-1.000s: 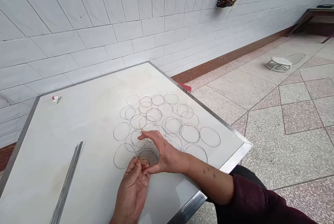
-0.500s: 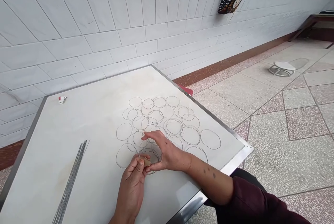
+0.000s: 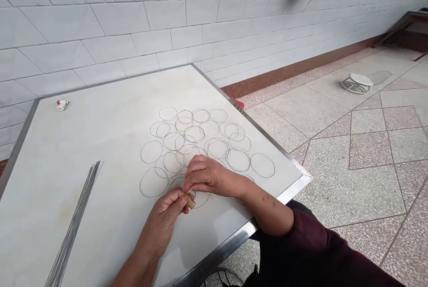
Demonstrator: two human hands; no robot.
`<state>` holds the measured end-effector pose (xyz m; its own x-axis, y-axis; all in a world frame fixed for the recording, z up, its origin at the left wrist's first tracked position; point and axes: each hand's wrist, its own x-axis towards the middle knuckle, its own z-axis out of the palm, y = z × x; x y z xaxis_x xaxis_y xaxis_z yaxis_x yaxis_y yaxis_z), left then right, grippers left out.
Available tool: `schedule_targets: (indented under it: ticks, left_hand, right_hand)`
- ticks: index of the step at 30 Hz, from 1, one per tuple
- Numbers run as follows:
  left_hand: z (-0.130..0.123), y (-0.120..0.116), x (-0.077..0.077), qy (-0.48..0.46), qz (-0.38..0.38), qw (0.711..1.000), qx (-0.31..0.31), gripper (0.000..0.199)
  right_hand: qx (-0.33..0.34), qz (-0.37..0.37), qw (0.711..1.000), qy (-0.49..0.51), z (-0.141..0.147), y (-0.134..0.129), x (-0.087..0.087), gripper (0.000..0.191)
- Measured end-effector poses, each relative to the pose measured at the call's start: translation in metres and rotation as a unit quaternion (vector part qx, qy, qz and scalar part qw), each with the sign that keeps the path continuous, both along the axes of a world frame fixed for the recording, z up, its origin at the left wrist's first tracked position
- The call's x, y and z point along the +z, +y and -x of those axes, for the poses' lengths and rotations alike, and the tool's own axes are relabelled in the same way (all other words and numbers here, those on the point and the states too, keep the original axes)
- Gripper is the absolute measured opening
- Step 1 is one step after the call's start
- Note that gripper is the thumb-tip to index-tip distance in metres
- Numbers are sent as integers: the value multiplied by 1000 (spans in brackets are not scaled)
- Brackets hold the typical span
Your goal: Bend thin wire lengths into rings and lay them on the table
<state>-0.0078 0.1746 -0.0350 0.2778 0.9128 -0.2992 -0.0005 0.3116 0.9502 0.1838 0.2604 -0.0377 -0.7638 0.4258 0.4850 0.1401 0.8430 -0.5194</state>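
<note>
My left hand (image 3: 162, 213) is closed, its thumb and fingers pinching a small tan piece (image 3: 191, 203), which looks like a short block or tube. Directly above, my right hand (image 3: 214, 177) has its fingers drawn together, and the tips meet my left fingertips at the top of the tan piece. Whatever those right fingertips grip is too small and covered to make out. Under and beyond both hands, many thin wire rings (image 3: 141, 184) lie flat on the white table (image 3: 110, 135), several overlapping. My hands hide part of the nearest rings.
A bundle of straight thin wires (image 3: 74, 224) lies at the table's left. A small red and white object (image 3: 62, 105) sits near the far left corner. The table meets a tiled wall (image 3: 130, 19). A low round stool (image 3: 359, 82) stands on the floor at right.
My right hand's spread fingers have closed and come down to my left fingertips. The tan piece is tilted differently. The view has dipped a little.
</note>
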Motion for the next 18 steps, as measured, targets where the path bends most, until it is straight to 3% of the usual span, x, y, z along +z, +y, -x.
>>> schedule_targets:
  ticks: [5, 11, 18]
  left_hand:
    - [0, -1, -2, -18, 14, 1000, 19, 28]
    - [-1, -2, 1, -84, 54, 994, 47, 32]
    - [-1, 1, -1, -114, 91, 985, 91, 22]
  right_hand:
    - [9, 0, 1000, -8, -1, -4, 6, 16]
    - [-9, 18, 1000, 19, 1, -1, -2, 12]
    - [-21, 32, 998, 40, 3, -2, -1, 9]
